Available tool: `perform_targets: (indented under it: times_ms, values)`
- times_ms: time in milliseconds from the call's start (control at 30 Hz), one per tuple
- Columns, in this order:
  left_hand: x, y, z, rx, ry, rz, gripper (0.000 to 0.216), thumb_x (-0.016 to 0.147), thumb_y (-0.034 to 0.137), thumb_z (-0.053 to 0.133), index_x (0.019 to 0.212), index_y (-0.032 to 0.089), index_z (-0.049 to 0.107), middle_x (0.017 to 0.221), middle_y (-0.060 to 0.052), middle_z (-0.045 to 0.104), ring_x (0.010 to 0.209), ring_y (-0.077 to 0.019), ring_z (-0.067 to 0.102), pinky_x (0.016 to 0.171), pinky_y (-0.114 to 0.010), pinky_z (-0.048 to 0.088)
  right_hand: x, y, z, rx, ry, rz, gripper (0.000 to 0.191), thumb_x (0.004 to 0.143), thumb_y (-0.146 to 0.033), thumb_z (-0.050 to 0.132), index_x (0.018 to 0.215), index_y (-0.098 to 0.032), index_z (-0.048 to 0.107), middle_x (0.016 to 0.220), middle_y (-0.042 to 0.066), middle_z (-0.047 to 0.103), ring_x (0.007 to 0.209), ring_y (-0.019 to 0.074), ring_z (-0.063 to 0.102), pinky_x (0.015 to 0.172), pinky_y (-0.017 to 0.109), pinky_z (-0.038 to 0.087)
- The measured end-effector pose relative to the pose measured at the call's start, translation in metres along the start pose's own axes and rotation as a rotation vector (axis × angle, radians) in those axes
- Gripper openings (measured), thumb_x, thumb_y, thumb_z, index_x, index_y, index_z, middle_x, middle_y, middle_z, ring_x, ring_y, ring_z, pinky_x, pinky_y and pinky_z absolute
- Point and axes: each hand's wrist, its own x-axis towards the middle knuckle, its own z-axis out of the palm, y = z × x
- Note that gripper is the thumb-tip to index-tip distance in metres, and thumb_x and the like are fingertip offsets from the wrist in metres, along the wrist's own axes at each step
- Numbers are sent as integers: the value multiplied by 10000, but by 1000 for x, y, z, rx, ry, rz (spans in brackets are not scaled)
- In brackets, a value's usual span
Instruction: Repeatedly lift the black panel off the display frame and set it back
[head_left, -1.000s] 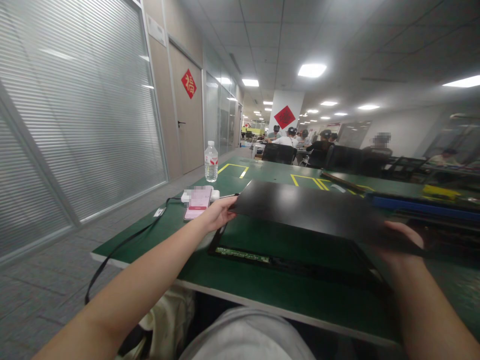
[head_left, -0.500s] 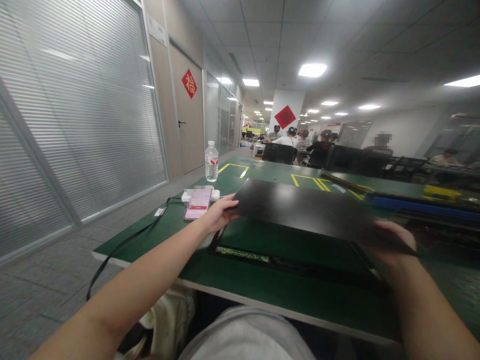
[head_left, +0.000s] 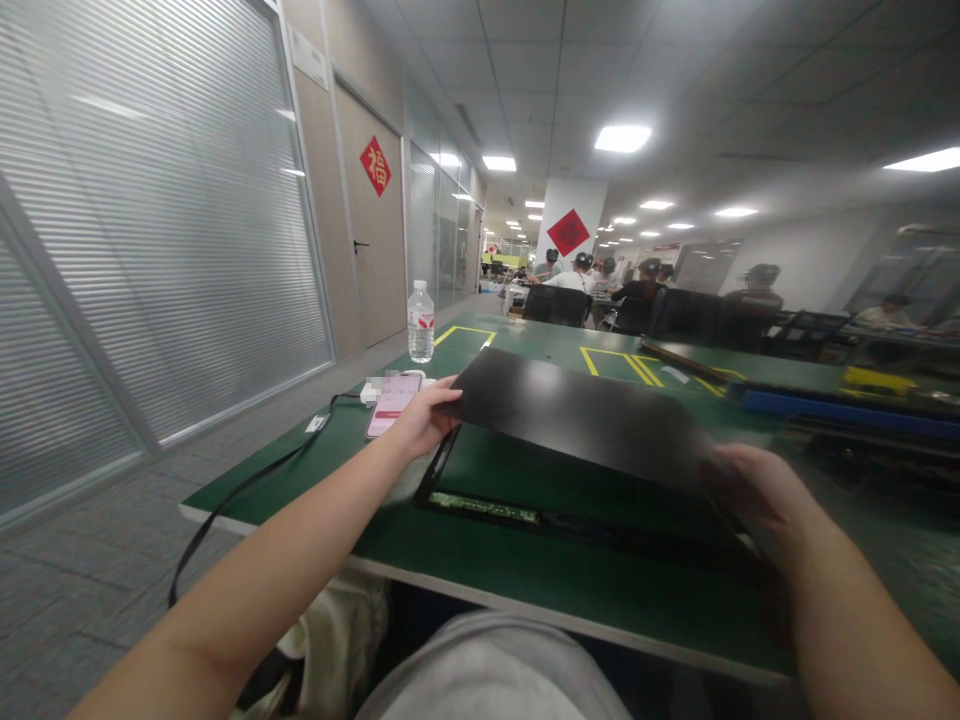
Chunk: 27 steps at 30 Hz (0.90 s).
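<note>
Dark panel [head_left: 577, 405]: raised above the tabletop [head_left: 277, 480], tilted a little, over the far part of a black frame [head_left: 622, 537]. Starting at the left, can see a black cord [head_left: 247, 482] draped over the tabletop's edge, then a phone [head_left: 394, 405] lying with its screen lit, just beside a white object [head_left: 370, 392]. Behind these, a clear bottle [head_left: 421, 325], upright, with a red-and-white label. Next, the left grip [head_left: 429, 418]: pinching the panel's left end, thumb on top, fingers beneath. Below the panel, the frame, lying flat, with a green circuit strip [head_left: 484, 508] along the left of its near bar. Cannot tell of any contact between panel and frame. Beyond the panel, yellow tape lines [head_left: 606, 352] on the tabletop. Then the right grip [head_left: 759, 488]: blurred, clasping the panel's right end, fingers partly hidden. Farther right, a long blue bar [head_left: 825, 404], with a yellow object [head_left: 877, 382] just behind.
</note>
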Motion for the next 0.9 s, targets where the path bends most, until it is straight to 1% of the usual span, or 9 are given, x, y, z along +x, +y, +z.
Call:
perform_targets:
  times_ms: [67, 133, 267, 367, 467, 567, 733, 833, 900]
  values:
    - [-1, 5, 1, 2, 6, 25, 290, 639, 56, 685, 916, 125, 736, 800, -49, 738, 629, -144, 650, 552, -226, 518, 2, 2, 2, 107, -108, 120, 188, 809, -236, 546, 918, -178, 687, 770, 134, 733, 786, 286, 725, 676, 355, 551]
    - [-2, 9, 1, 6, 17, 51, 322, 634, 62, 688, 948, 123, 730, 820, -49, 736, 637, -145, 649, 546, -225, 514, 3, 2, 3, 171, -157, 145, 269, 822, -197, 515, 1038, -167, 673, 826, 130, 744, 802, 275, 729, 699, 355, 567]
    - [-2, 12, -1, -1, 79, 83, 363, 622, 64, 667, 977, 132, 704, 828, -39, 726, 656, -155, 654, 535, -231, 508, 7, 3, 4, 157, -94, 48, 410, 791, -123, 538, 1197, -162, 575, 874, 122, 735, 749, 229, 723, 690, 327, 589]
    - [-2, 11, -2, 1, 122, 77, 356, 589, 54, 633, 933, 136, 677, 791, -29, 710, 627, -157, 642, 521, -242, 506, 9, 4, 4, 119, -51, 26, 517, 788, -125, 577, 1297, -173, 498, 911, 134, 731, 773, 232, 730, 692, 338, 601]
    - [-2, 11, -2, 10, 130, 57, 345, 559, 54, 602, 889, 138, 655, 759, -25, 695, 596, -158, 626, 494, -242, 488, 10, 6, 4, 88, -33, 9, 584, 805, -142, 580, 1374, -174, 450, 926, 149, 739, 818, 233, 739, 712, 329, 601]
    - [-2, 11, -1, 19, 131, 57, 362, 538, 55, 586, 886, 135, 648, 760, -27, 691, 590, -157, 617, 486, -238, 472, 10, 6, 4, 21, -5, -3, 602, 817, -166, 581, 1403, -193, 447, 910, 137, 754, 805, 220, 741, 695, 306, 591]
    - [-3, 9, 0, 42, 168, 71, 373, 501, 58, 583, 861, 147, 620, 743, -7, 659, 591, -156, 601, 480, -236, 459, 10, 6, 5, -68, 59, -46, 557, 820, -198, 587, 1371, -194, 506, 906, 125, 774, 706, 179, 706, 564, 238, 523]
    - [-3, 5, 1, 75, 179, 58, 370, 475, 61, 571, 830, 161, 600, 721, 8, 633, 595, -158, 595, 487, -239, 461, 11, 7, 3, -102, 114, -58, 512, 815, -190, 590, 1324, -176, 548, 836, 117, 773, 596, 163, 650, 498, 230, 471]
    - [-4, 2, 1, 93, 181, 47, 356, 469, 63, 565, 808, 167, 588, 719, 13, 622, 611, -159, 598, 506, -244, 469, 12, 7, 2, -117, 149, -44, 466, 812, -199, 598, 1277, -178, 584, 790, 106, 769, 572, 161, 633, 484, 230, 455]
